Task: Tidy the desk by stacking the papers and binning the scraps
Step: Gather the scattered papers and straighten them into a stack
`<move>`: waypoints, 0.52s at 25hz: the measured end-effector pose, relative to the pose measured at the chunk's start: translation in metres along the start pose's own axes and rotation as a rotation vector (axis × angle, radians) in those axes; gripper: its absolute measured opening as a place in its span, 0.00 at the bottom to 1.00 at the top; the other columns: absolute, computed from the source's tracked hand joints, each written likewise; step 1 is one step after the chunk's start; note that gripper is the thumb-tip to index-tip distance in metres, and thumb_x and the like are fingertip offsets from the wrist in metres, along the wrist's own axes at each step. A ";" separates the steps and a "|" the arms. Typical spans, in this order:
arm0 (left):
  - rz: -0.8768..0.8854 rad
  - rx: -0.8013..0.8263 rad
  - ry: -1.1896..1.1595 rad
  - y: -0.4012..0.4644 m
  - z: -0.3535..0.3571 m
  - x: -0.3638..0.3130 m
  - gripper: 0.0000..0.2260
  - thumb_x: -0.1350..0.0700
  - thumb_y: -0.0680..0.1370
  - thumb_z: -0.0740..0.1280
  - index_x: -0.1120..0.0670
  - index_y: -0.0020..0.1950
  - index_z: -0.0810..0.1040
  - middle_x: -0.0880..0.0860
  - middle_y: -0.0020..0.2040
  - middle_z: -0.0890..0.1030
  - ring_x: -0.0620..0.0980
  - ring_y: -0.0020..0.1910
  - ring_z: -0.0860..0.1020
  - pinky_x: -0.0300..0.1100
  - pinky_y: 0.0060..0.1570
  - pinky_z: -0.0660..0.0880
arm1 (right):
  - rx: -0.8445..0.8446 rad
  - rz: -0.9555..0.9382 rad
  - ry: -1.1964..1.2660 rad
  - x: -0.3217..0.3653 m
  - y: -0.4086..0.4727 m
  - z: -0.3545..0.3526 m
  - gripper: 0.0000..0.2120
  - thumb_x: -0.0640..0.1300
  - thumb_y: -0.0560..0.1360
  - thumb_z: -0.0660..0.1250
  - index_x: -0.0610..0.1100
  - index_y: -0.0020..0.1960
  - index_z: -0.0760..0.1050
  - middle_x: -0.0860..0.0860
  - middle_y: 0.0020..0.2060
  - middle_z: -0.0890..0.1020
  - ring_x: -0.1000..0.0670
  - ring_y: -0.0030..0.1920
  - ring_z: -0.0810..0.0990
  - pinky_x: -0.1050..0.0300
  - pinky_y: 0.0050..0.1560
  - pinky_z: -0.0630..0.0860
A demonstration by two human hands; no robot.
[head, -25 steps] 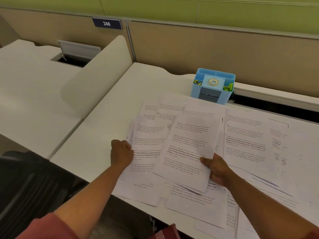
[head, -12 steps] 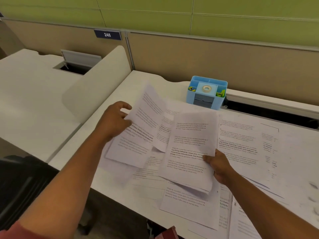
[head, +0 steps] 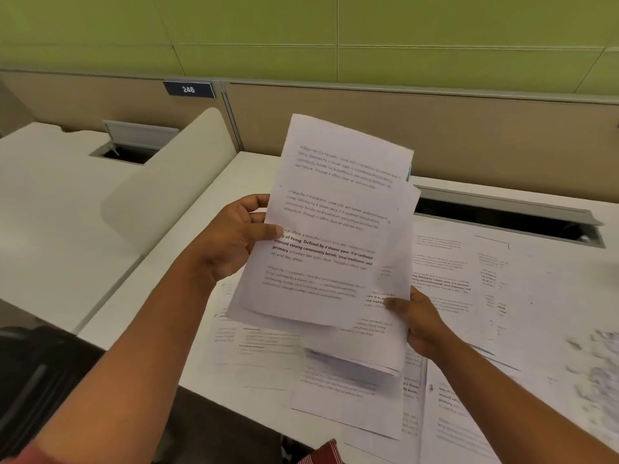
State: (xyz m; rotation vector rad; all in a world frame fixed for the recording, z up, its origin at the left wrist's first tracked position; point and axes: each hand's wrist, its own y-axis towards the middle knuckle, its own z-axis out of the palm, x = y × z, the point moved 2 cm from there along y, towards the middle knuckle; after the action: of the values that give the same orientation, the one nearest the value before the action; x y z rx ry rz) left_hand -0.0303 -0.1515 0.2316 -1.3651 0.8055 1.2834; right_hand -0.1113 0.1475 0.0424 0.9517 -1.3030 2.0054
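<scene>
Head view: we look down over both our arms at a white desk (head: 187, 269).
Left hand (head: 234, 239): we pinch the left edge of the top sheet (head: 331, 226), thumb on its printed face, fingers curled behind.
Right hand (head: 418, 324): we grip the lower right corner of the held stack (head: 382, 343), thumb pressed on the front.
Held papers: raised above the desk and tilted up toward us, the top sheet overlapping the stack askew.
Loose papers (head: 449, 279): still spread flat on the desk beneath and to the right, overlapping each other.
Scraps (head: 599, 370): a blurred, crumpled patch at the far right edge.
Surroundings: a curved divider (head: 167, 182) on the left and a number plate (head: 188, 89) reading 246 on the partition.
</scene>
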 end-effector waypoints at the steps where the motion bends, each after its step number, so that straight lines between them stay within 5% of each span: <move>1: -0.011 -0.001 -0.052 0.004 0.003 0.008 0.21 0.73 0.72 0.68 0.58 0.62 0.77 0.61 0.52 0.86 0.58 0.48 0.85 0.52 0.47 0.84 | 0.027 -0.003 0.020 0.003 -0.005 0.000 0.19 0.29 0.75 0.66 0.42 0.64 0.77 0.40 0.57 0.85 0.36 0.55 0.84 0.32 0.57 0.80; 13: -0.342 -0.160 -0.102 0.036 0.028 0.136 0.19 0.75 0.73 0.67 0.64 0.62 0.80 0.62 0.57 0.84 0.61 0.51 0.85 0.51 0.43 0.83 | 0.159 0.036 0.242 0.026 -0.047 -0.009 0.23 0.39 0.74 0.69 0.50 0.68 0.77 0.39 0.61 0.82 0.32 0.61 0.80 0.27 0.63 0.73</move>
State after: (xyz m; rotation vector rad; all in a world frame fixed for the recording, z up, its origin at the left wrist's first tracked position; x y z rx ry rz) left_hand -0.0448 -0.1087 0.0949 -1.4777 0.3838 1.1529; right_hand -0.0931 0.1753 0.0857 0.7307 -1.0495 2.2004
